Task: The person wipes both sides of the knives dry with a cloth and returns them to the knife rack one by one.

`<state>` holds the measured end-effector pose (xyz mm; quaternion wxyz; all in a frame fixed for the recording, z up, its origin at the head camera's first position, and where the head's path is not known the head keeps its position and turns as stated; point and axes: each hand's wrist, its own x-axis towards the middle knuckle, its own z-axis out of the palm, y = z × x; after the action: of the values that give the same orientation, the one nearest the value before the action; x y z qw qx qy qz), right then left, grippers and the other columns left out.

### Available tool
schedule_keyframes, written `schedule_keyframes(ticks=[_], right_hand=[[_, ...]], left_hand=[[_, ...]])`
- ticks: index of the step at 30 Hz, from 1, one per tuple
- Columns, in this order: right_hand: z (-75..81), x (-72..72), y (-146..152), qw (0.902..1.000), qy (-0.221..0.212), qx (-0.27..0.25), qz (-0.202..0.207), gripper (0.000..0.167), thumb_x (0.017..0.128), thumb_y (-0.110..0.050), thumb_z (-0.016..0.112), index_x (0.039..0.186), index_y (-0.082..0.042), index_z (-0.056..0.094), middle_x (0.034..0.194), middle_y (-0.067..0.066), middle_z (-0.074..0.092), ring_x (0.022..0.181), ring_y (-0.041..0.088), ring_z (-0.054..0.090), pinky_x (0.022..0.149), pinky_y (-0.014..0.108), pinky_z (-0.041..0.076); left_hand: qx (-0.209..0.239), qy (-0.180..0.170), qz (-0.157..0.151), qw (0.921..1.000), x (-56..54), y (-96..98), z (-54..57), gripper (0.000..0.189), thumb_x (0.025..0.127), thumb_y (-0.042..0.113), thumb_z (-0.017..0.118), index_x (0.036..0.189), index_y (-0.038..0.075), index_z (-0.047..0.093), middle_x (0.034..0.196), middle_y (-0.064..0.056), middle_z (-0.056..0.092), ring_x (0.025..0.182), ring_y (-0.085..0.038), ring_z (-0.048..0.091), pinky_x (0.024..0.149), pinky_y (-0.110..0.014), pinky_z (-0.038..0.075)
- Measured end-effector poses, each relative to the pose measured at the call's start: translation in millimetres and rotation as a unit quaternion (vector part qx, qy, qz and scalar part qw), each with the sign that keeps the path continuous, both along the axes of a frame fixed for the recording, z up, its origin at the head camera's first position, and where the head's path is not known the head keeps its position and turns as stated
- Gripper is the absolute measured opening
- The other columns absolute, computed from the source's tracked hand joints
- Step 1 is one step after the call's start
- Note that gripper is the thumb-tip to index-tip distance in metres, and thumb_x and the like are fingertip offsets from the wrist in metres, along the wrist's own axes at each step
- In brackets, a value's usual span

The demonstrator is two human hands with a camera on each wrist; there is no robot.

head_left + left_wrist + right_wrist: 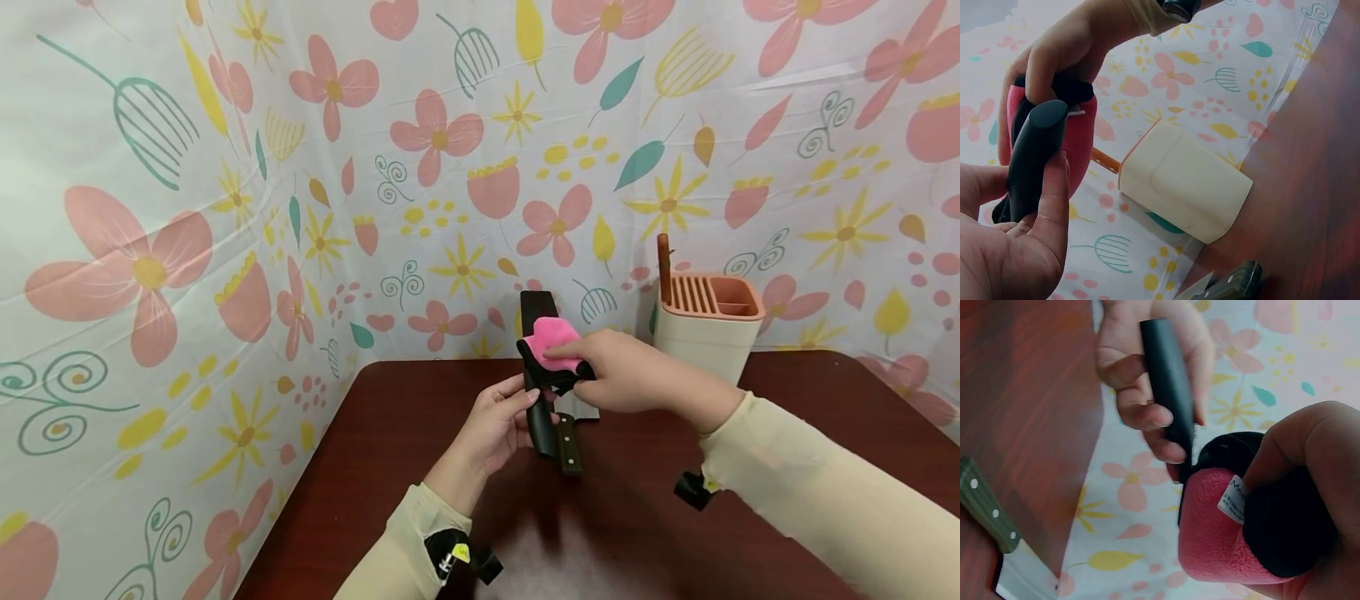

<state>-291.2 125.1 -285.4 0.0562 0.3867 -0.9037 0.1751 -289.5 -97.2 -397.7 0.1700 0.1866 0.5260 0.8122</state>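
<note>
My left hand (491, 427) grips the smooth black handle (540, 427) of a knife, tilted with its butt toward me. A pink cloth with black parts (551, 336) is in my right hand (626, 371), folded around the knife just beyond the handle. Past the cloth, a dark, flat blade-like piece (537, 307) sticks up in the head view. Most of the blade is hidden by cloth and fingers. A small white label (1232, 499) shows on the cloth in the right wrist view. Below the hands lies a second knife with a riveted dark handle (569, 450) and a silvery blade (1025, 575).
A cream knife block (701, 346) with a slotted orange top stands at the back right, a brown handle (664, 267) rising from its left side. Behind the dark red-brown table (420, 392) hangs a flower-patterned curtain (450, 208), also along the left side.
</note>
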Motion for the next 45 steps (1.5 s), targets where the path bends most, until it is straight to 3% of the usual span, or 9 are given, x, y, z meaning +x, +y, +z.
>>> schedule_keyframes(ticks=[7,18,23,29,31,34,36,40,45], right_hand=[[29.6,0.9,10,0.9986,0.013,-0.051,0.005,0.052,0.085,0.0,0.062,0.135,-0.012,0.067,0.059,-0.011,0.042,0.045,0.002,0.033,0.05,0.023,0.037],[85.1,-25.2,9,0.9868,0.044,-0.108,-0.112,0.057,0.087,-0.006,0.054,0.143,-0.017,0.062,0.051,-0.005,0.039,0.042,0.013,0.033,0.043,0.026,0.031],[69.3,-55.7,-2,0.9802,0.078,-0.122,-0.135,0.061,0.086,-0.006,0.052,0.146,-0.011,0.057,0.058,0.002,0.046,0.043,0.013,0.029,0.043,0.027,0.03],[26.6,-82.1,-16,0.9836,0.078,-0.078,-0.142,0.061,0.088,-0.009,0.057,0.148,-0.007,0.054,0.113,0.02,0.07,0.05,0.016,0.032,0.049,0.031,0.032],[15.0,-86.2,-18,0.986,0.076,-0.051,-0.139,0.061,0.088,-0.01,0.058,0.149,-0.006,0.053,0.125,0.021,0.069,0.06,0.022,0.05,0.057,0.035,0.038],[3.4,-89.8,-20,0.9883,0.079,-0.029,-0.127,0.062,0.086,-0.009,0.06,0.148,-0.003,0.053,0.146,0.019,0.059,0.104,0.032,0.067,0.074,0.04,0.045],[-0.9,-91.0,-21,0.9897,0.073,-0.021,-0.121,0.063,0.085,-0.007,0.059,0.148,-0.003,0.054,0.148,0.018,0.059,0.113,0.033,0.064,0.078,0.042,0.044],[-5.2,-90.3,-22,0.9912,0.046,-0.005,-0.124,0.06,0.086,-0.005,0.058,0.146,-0.007,0.056,0.138,0.014,0.066,0.078,0.026,0.056,0.068,0.039,0.043],[-8.3,-85.7,-21,0.9916,0.04,0.013,-0.123,0.052,0.087,-0.005,0.059,0.138,-0.009,0.063,0.128,0.012,0.072,0.077,0.022,0.056,0.068,0.036,0.044]], left_hand=[[0.003,-0.007,0.003,1.0,2.6,-0.1,3.4,0.046,0.107,0.015,0.054,0.151,0.007,0.049,0.105,0.0,0.073,0.085,-0.011,0.078,0.07,-0.032,0.064],[0.002,-0.017,-0.004,0.9998,3.3,1.4,2.9,0.047,0.107,0.013,0.053,0.152,0.007,0.047,0.107,0.002,0.075,0.086,-0.013,0.078,0.067,-0.032,0.063],[0.001,-0.019,-0.007,0.9998,5.9,2.6,3.7,0.047,0.106,0.014,0.054,0.152,0.007,0.048,0.108,0.002,0.075,0.085,-0.012,0.078,0.067,-0.031,0.063],[0.012,-0.004,-0.029,0.9995,6.3,3.2,4.4,0.047,0.106,0.011,0.052,0.153,0.007,0.046,0.109,0.002,0.074,0.085,-0.013,0.078,0.066,-0.031,0.063],[0.01,0.005,-0.037,0.9992,6.1,3.1,5.0,0.047,0.107,0.01,0.051,0.153,0.006,0.045,0.108,0.002,0.074,0.086,-0.012,0.078,0.066,-0.032,0.063],[0.005,0.012,-0.043,0.999,5.6,2.5,5.6,0.047,0.107,0.009,0.05,0.153,0.005,0.045,0.107,0.002,0.074,0.086,-0.012,0.078,0.066,-0.033,0.064],[0.0,0.013,-0.042,0.999,5.3,1.6,5.8,0.047,0.107,0.01,0.05,0.154,0.004,0.044,0.107,0.003,0.074,0.086,-0.012,0.077,0.066,-0.033,0.064],[-0.005,0.003,-0.041,0.9992,4.4,-0.3,5.6,0.048,0.107,0.011,0.05,0.155,0.005,0.043,0.107,0.003,0.074,0.086,-0.012,0.077,0.067,-0.032,0.064],[-0.005,-0.012,-0.037,0.9992,2.3,-0.6,3.3,0.049,0.106,0.012,0.052,0.154,0.006,0.045,0.107,0.001,0.074,0.085,-0.013,0.078,0.067,-0.032,0.064]])
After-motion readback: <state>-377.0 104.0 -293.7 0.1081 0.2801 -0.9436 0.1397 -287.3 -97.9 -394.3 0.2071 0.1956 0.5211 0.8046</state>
